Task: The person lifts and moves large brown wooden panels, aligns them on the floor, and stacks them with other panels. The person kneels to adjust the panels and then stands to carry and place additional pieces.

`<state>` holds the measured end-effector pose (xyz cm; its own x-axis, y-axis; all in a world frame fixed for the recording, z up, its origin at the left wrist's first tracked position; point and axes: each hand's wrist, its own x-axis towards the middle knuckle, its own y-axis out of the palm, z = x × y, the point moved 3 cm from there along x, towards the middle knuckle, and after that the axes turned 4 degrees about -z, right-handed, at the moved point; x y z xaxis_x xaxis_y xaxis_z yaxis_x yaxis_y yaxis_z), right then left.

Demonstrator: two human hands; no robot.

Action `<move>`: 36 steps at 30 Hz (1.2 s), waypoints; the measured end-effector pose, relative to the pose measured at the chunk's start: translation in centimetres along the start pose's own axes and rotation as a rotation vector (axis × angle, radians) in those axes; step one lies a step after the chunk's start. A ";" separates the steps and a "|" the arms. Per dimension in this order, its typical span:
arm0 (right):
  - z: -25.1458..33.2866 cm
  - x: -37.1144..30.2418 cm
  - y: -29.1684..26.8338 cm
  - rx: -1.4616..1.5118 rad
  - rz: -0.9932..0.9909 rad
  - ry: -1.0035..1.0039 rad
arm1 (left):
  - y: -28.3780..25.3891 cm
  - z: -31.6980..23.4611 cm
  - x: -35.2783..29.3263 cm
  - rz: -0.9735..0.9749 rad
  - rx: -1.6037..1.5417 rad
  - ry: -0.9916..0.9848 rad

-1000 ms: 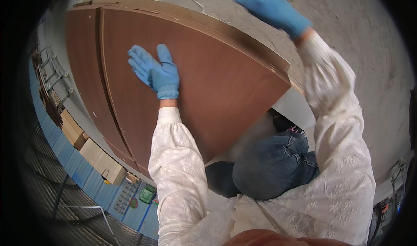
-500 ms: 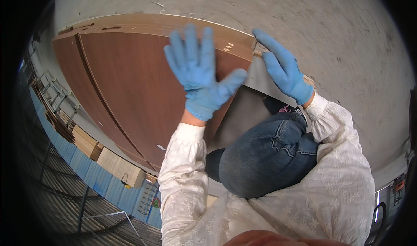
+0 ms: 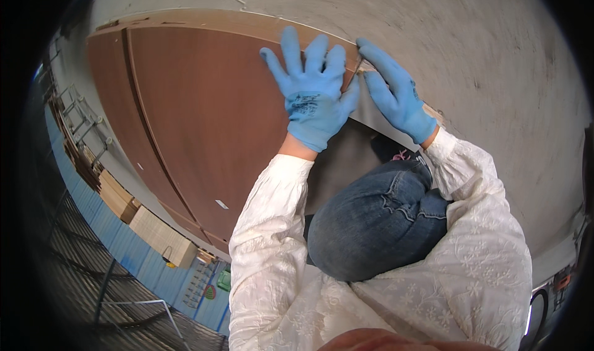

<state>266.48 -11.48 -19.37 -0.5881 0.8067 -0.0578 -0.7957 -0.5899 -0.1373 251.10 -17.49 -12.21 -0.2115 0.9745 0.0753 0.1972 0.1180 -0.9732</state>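
Note:
A large reddish-brown wooden panel with a dark groove near its left side spreads out in front of me. Along its far side runs a lighter brown edge strip. My left hand, in a blue glove, lies with fingers spread over the panel's far right corner, fingertips reaching the strip. Just right of that corner is my right hand, gloved the same way, its fingers stretched along the corner's end. Between the two hands shows a pale grey strip. Neither hand visibly grips anything; the right fingertips' exact contact is hard to tell.
Grey concrete floor extends beyond and to the right. My bent knee in jeans is close to the panel's right edge. At the left are stacked boards, a metal rack and a blue wall or sheeting.
My left hand has moved right, from above the panel to its corner beside the right hand. The right hand stays almost in place. The view has shifted slightly.

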 end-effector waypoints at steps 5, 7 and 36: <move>0.7 0.0 0.1 -0.067 0.004 -0.058 | -0.2 0.2 -0.1 -0.015 0.063 0.039; 1.7 0.3 0.1 -0.094 -0.007 -0.083 | -0.3 0.1 0.1 0.018 0.071 0.017; 10.1 -4.9 23.1 -0.971 0.564 -1.130 | 7.6 15.2 -83.4 -2.338 -0.187 -2.229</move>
<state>249.51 -29.46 -12.27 -0.9144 -0.1978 0.3532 -0.3179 -0.1893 -0.9290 255.66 -100.77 -29.22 0.2209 -0.9497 -0.2221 -0.9680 -0.1857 -0.1688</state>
